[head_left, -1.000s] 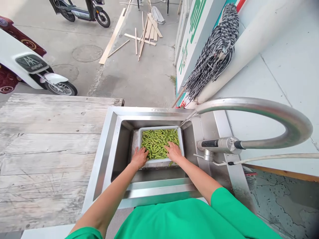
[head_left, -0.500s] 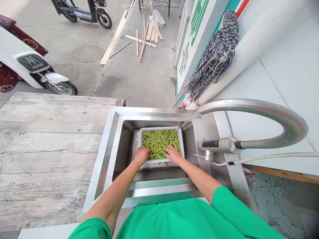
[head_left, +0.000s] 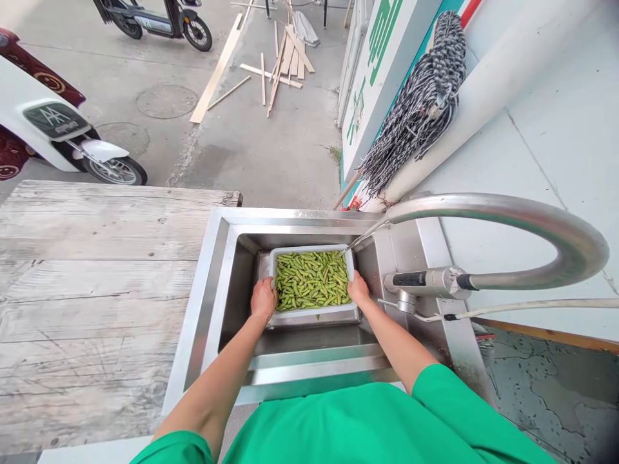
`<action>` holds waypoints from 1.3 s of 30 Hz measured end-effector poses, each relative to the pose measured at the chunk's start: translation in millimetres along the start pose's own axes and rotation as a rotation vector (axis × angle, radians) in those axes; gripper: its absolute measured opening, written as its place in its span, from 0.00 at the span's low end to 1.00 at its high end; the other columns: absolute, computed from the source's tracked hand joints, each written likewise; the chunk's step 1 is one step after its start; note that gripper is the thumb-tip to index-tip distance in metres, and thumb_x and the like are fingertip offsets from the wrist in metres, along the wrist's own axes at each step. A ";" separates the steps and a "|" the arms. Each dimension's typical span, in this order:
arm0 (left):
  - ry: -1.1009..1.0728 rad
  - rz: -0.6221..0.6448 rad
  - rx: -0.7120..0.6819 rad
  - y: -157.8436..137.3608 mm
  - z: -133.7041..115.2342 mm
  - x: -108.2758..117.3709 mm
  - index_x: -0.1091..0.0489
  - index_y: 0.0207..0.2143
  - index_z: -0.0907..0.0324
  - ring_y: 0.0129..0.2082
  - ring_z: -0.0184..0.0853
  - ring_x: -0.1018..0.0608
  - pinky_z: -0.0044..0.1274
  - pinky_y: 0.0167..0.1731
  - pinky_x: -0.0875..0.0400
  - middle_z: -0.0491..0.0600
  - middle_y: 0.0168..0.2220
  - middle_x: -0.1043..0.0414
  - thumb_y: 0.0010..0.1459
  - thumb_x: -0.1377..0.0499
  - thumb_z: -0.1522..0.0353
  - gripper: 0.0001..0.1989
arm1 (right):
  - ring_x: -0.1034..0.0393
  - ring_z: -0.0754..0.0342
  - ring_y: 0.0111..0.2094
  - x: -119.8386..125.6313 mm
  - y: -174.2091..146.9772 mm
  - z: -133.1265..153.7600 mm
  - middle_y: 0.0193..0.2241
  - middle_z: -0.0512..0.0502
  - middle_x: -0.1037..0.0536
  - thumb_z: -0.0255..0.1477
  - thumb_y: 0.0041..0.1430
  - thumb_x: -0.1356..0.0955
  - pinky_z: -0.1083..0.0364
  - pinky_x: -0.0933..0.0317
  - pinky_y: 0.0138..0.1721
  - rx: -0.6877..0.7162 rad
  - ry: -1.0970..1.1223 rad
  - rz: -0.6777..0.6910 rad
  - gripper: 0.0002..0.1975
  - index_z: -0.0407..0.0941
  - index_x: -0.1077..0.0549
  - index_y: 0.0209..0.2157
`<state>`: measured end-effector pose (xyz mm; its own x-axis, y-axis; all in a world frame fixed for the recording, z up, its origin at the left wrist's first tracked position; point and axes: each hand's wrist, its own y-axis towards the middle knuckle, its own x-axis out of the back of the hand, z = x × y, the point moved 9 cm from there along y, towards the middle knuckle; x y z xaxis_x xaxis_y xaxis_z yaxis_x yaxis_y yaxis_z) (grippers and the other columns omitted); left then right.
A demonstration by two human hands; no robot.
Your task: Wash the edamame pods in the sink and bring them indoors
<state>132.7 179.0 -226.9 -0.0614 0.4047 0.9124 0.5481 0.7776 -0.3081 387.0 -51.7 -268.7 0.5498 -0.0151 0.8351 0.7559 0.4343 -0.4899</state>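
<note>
A white rectangular tray (head_left: 309,312) full of green bean pods (head_left: 312,277) sits in the stainless steel sink (head_left: 309,356). My left hand (head_left: 264,298) is closed on the tray's left rim near the front corner. On the opposite side, my right hand (head_left: 358,289) grips the right rim, its fingers partly hidden by the hand. Water from the curved faucet (head_left: 503,206) runs into the tray at its far right corner. A few pods lie below the tray's front edge in the sink.
A weathered wooden table (head_left: 97,309) adjoins the sink on the left. The faucet base (head_left: 425,282) and its lever stand close to my right forearm. A mop (head_left: 420,103) leans along the wall pipe. Scooters (head_left: 62,122) and wood strips (head_left: 285,64) are beyond.
Both hands have moved from among the pods outward to the tray's sides, the left one leftward and the right one rightward, and now hold the rims.
</note>
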 end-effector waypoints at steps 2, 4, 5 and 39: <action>-0.009 0.033 0.079 0.9 10.9 -3.6 0.40 0.55 0.65 0.47 0.43 0.28 0.29 0.44 0.34 0.61 0.48 0.31 0.58 0.52 0.68 0.22 | 0.30 0.47 0.44 -8.4 2.1 -5.3 0.45 0.34 0.27 0.23 0.59 0.41 0.54 0.39 0.41 -0.039 -0.008 0.043 0.27 0.38 0.46 0.60; -0.018 0.084 0.145 2.2 18.9 -9.8 0.39 0.53 0.65 0.43 0.43 0.25 0.28 0.38 0.32 0.60 0.44 0.27 0.58 0.52 0.66 0.21 | 0.29 0.46 0.42 -14.9 3.2 -9.4 0.43 0.34 0.26 0.22 0.59 0.41 0.54 0.38 0.39 -0.076 -0.018 0.078 0.29 0.38 0.50 0.62; -0.021 0.104 0.169 2.7 21.0 -12.7 0.38 0.53 0.64 0.42 0.42 0.24 0.28 0.37 0.32 0.59 0.42 0.26 0.59 0.51 0.66 0.21 | 0.28 0.47 0.42 -17.2 3.4 -10.8 0.42 0.34 0.25 0.22 0.59 0.41 0.54 0.38 0.39 -0.091 -0.023 0.092 0.30 0.38 0.51 0.62; -0.012 0.180 0.238 7.5 23.6 -31.2 0.41 0.54 0.64 0.44 0.42 0.24 0.26 0.37 0.33 0.61 0.44 0.27 0.60 0.53 0.66 0.20 | 0.28 0.49 0.40 -13.9 9.4 -11.5 0.36 0.37 0.24 0.27 0.61 0.39 0.56 0.39 0.37 -0.119 -0.039 0.052 0.14 0.40 0.37 0.48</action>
<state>119.1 183.6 -264.1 0.0083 0.5512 0.8344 0.3405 0.7830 -0.5206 390.6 -57.8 -287.8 0.5770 0.0408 0.8157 0.7648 0.3235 -0.5572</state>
